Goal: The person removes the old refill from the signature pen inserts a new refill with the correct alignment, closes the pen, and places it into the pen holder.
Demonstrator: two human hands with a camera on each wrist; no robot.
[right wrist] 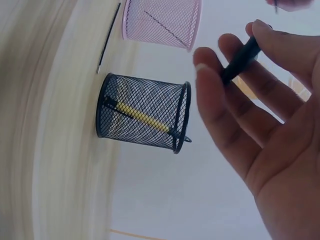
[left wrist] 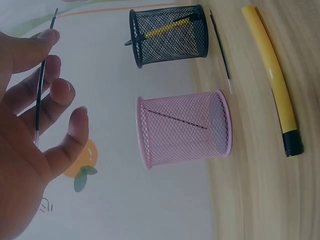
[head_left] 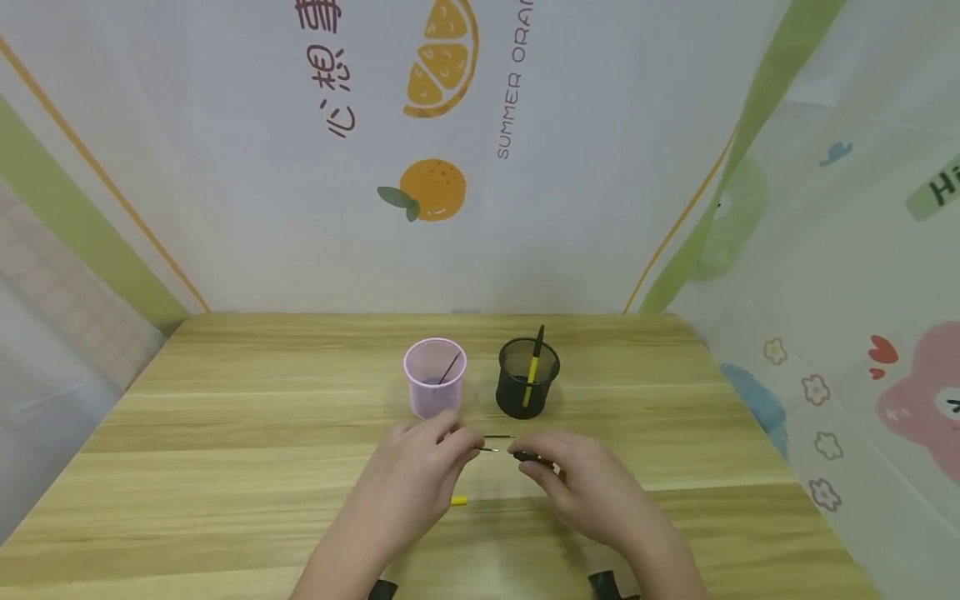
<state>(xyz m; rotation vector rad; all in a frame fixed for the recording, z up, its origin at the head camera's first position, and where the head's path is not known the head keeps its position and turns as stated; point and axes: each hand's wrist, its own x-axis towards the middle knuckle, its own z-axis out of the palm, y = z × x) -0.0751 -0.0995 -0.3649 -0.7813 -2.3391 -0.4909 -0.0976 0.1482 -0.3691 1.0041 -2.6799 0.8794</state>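
Note:
My left hand (head_left: 416, 471) pinches a thin dark pen refill (left wrist: 40, 95) between thumb and fingers, its metal tip pointing toward the right hand. Opposite it, my right hand (head_left: 588, 479) holds a short black pen part (right wrist: 241, 61), like a cap or tip section, in its thumb and fingertips. The refill's tip and the black part are a small gap apart in the head view. A yellow pen barrel (left wrist: 272, 70) with a black end lies on the table, mostly hidden by the left hand in the head view. Another thin refill (left wrist: 221, 52) lies just beyond the hands.
A pink mesh cup (head_left: 435, 404) with a thin dark stick inside stands behind the left hand. To its right is a black mesh cup (head_left: 510, 398) holding a yellow-and-black pen (head_left: 534, 367). The wooden table (head_left: 225, 417) ends at a printed white curtain (head_left: 315, 225).

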